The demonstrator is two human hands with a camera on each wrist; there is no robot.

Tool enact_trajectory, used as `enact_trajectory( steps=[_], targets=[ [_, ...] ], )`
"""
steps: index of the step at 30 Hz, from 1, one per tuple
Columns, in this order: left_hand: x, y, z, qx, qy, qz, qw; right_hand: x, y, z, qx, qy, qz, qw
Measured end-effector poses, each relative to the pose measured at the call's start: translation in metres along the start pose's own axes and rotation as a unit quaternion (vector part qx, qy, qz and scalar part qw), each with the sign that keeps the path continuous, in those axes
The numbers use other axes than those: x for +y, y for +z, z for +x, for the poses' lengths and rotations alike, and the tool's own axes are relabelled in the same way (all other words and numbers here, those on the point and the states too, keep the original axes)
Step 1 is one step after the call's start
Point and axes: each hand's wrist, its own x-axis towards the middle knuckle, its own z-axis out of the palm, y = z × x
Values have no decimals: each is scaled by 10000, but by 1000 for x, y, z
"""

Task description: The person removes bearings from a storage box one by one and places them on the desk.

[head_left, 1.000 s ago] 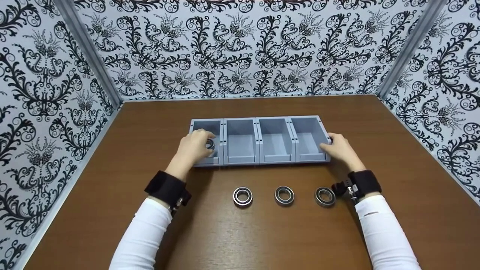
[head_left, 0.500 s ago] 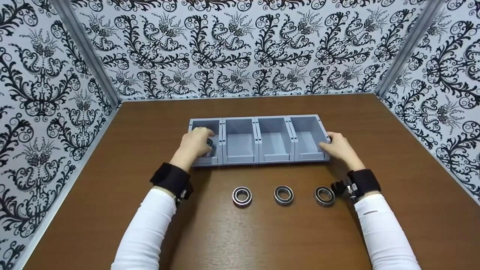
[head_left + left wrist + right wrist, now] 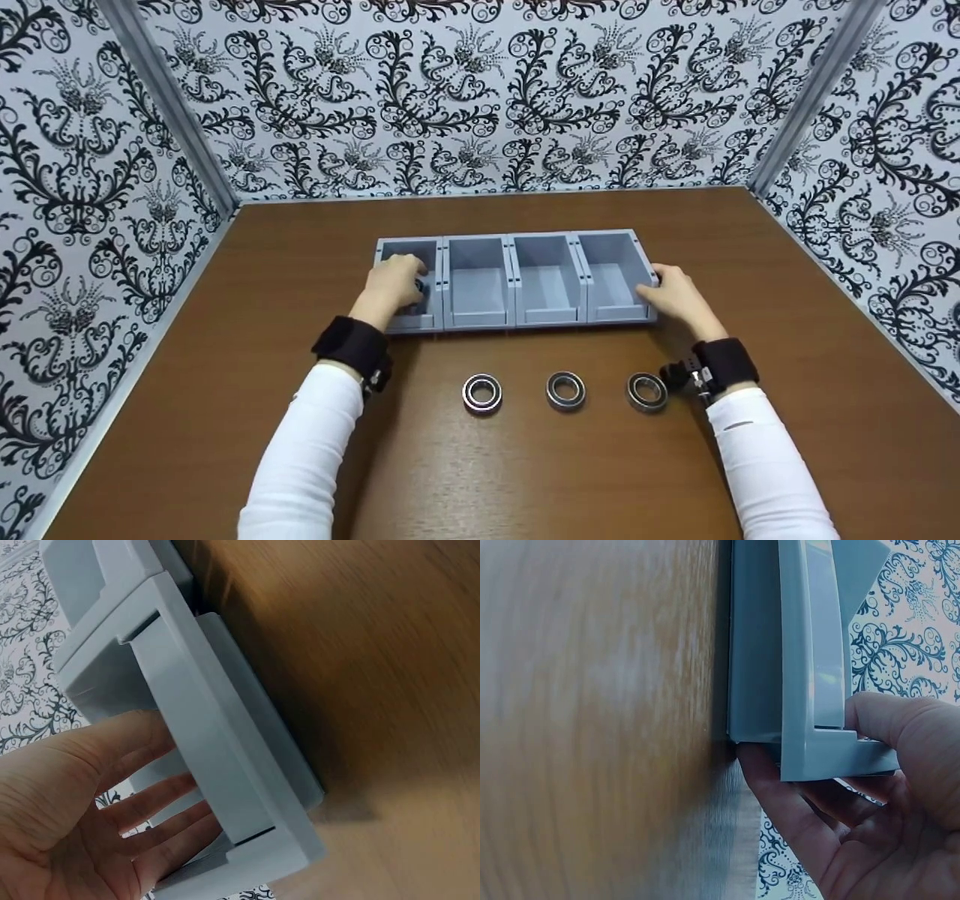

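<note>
A grey row of bins (image 3: 513,238) with several compartments stands mid-table. My left hand (image 3: 390,289) reaches into the leftmost compartment and pinches a dark ring bearing (image 3: 421,286), of which only an edge shows past the fingers. In the left wrist view the left hand (image 3: 82,795) lies inside the bin wall (image 3: 202,727) and the bearing is hidden. My right hand (image 3: 667,296) grips the row's right end. In the right wrist view its thumb (image 3: 900,727) lies over the corner of the bin (image 3: 802,652) and its fingers curl beneath.
Three ring bearings lie in a line on the brown table in front of the bins: left (image 3: 481,393), middle (image 3: 565,390), right (image 3: 647,391), the last close to my right wrist. Patterned walls enclose the table on three sides.
My left hand has sunk a little deeper into the leftmost compartment, so less of the bearing shows. My right hand has stayed on the bin's end.
</note>
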Motion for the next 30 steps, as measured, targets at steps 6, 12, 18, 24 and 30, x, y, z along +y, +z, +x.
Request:
enact_trajectory(
  steps=[6, 12, 18, 24, 30],
  targets=[
    [-1, 3, 4, 34, -14, 23, 10000, -1, 0, 1, 22, -70, -56, 10000],
    [1, 3, 5, -30, -98, -32, 9999, 0, 1, 1, 86, -67, 34, 9999],
    [1, 7, 7, -51, -169, 95, 9998, 1, 0, 1, 64, -28, 76, 9999],
    [1, 9, 10, -68, -298, 221, 9993, 0, 0, 1, -29, -15, 44, 10000],
    [2, 12, 13, -65, -319, 294, 9990, 1, 0, 1, 3, 11, 10, 10000]
  ],
)
